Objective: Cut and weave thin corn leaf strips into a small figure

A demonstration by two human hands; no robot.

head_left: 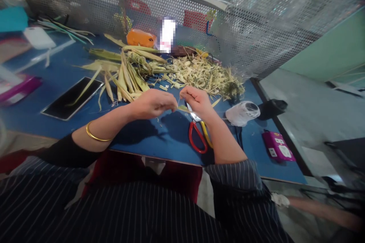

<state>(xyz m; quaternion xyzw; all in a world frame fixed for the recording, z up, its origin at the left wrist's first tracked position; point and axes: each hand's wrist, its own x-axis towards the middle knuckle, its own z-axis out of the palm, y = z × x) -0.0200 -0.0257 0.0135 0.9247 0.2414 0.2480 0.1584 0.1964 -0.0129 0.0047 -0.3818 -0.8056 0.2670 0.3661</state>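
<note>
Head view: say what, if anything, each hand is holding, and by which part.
The left hand seems to pinch a thin green strip by one end. Whether the right hand also holds something fine cannot be told.

Matt, seemingly papery husks (124,79)
</note>
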